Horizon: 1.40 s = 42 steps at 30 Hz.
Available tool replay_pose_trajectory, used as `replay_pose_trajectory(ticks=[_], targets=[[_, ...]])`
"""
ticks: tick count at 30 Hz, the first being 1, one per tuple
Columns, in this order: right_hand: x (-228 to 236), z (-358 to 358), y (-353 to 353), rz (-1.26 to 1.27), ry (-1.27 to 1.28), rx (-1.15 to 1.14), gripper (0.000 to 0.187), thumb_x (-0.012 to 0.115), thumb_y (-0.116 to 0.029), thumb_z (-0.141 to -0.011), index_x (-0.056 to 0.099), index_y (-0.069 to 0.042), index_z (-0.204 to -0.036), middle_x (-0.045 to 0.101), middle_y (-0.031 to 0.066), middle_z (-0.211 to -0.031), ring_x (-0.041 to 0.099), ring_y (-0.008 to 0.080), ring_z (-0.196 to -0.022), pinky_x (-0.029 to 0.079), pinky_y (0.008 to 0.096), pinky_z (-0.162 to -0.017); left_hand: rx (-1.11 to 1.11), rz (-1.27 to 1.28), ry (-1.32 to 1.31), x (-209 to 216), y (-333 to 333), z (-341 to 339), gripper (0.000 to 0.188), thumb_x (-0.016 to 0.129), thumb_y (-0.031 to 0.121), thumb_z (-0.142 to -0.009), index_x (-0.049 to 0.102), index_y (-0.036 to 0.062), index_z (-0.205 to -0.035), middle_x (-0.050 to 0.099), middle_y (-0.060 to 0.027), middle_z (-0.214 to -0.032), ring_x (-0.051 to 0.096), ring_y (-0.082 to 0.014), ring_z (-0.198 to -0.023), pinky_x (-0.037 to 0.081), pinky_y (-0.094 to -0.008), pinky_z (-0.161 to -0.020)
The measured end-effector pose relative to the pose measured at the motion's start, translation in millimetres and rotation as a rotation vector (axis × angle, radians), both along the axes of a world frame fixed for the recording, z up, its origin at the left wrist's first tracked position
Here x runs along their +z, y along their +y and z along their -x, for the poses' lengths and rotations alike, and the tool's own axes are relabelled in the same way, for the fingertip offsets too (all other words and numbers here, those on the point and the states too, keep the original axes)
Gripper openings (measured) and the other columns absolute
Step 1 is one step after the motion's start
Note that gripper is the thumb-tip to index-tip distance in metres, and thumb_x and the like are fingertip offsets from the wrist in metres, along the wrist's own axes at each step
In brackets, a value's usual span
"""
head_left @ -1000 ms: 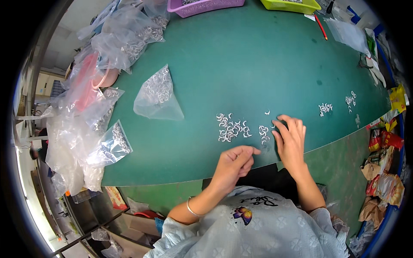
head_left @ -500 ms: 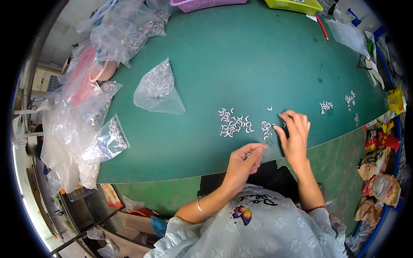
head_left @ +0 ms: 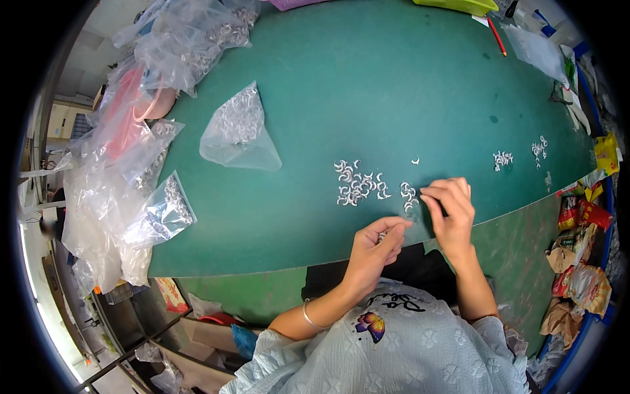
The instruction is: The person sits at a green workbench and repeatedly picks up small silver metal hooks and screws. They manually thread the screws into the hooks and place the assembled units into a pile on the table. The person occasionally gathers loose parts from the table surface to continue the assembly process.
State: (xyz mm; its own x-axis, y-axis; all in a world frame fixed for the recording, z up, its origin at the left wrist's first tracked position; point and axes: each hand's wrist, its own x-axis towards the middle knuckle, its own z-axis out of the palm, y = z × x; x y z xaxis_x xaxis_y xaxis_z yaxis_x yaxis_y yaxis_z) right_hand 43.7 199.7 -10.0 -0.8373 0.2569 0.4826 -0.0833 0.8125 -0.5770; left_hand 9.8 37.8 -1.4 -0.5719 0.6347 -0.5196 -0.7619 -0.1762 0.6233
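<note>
My left hand is closed near the table's front edge, with small silvery metal pieces peeking out between thumb and curled fingers. A faint see-through thing shows by its fingertips, too indistinct to name. To its right, my right hand has thumb and fingertips brought together; anything between them is hidden. Beside those fingertips lies a small cluster of silver crescent-shaped pieces. Further left spreads a larger pile of the same crescents. One single crescent lies apart, beyond the small cluster.
Two more small piles, a nearer one and a farther one, lie on the green table at right. A clear bag of pieces sits left, before heaped plastic bags. A red pencil lies far right.
My right hand's fingers have drawn together from a wider spread, and the crescent near them no longer shows. My left hand stays nearly still. The whole view has shifted slightly.
</note>
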Motion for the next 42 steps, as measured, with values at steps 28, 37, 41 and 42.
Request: replay_pose_trajectory(ticks=[28,37,41,42], targets=[[-9.1,-10.3,5.9,-0.142,-0.120,-0.227,0.020,0.069,-0.005,-0.067,0.061,-0.004,-0.085,0.056,0.0058,-0.082,0.050,0.0226,-0.076,0.036,0.0321,-0.067,0.074,0.118,0.558,19.7,5.0,-5.1,0.014,0.062,-0.010,-0.074,0.057,-0.0006,-0.083,0.049,0.0026,-0.067,0.043,-0.0017,-0.061,0.037,-0.0166,-0.055],[-10.4,-8.8,7.4,-0.169,-0.107,-0.192,0.013,0.066,-0.001,-0.068,0.061,-0.003,-0.080,0.055,0.0063,-0.080,0.050,0.0223,-0.076,0.036,0.0328,-0.066,0.072,0.121,0.597,22.3,3.1,-5.1,0.015,0.062,-0.010,-0.073,0.057,-0.0010,-0.083,0.050,0.0015,-0.067,0.044,-0.0025,-0.061,0.038,-0.0176,-0.057],[-12.2,-9.3,11.1,-0.126,-0.055,-0.183,0.011,0.063,0.002,-0.071,0.060,-0.002,-0.081,0.056,0.0080,-0.080,0.052,0.0234,-0.074,0.039,0.0308,-0.066,0.080,0.105,0.633,24.2,2.9,-4.3,0.015,0.063,-0.010,-0.072,0.057,-0.0012,-0.083,0.050,0.0016,-0.066,0.044,-0.0028,-0.060,0.038,-0.0176,-0.057],[-11.6,-9.8,10.9,-0.004,-0.060,-0.175,0.009,0.062,0.003,-0.073,0.060,-0.001,-0.082,0.056,0.0080,-0.080,0.052,0.0217,-0.073,0.040,0.0294,-0.066,0.075,0.107,0.632,25.0,2.6,-4.1,0.015,0.063,-0.010,-0.073,0.057,-0.0012,-0.083,0.050,0.0010,-0.068,0.044,-0.0029,-0.061,0.038,-0.0179,-0.057]])
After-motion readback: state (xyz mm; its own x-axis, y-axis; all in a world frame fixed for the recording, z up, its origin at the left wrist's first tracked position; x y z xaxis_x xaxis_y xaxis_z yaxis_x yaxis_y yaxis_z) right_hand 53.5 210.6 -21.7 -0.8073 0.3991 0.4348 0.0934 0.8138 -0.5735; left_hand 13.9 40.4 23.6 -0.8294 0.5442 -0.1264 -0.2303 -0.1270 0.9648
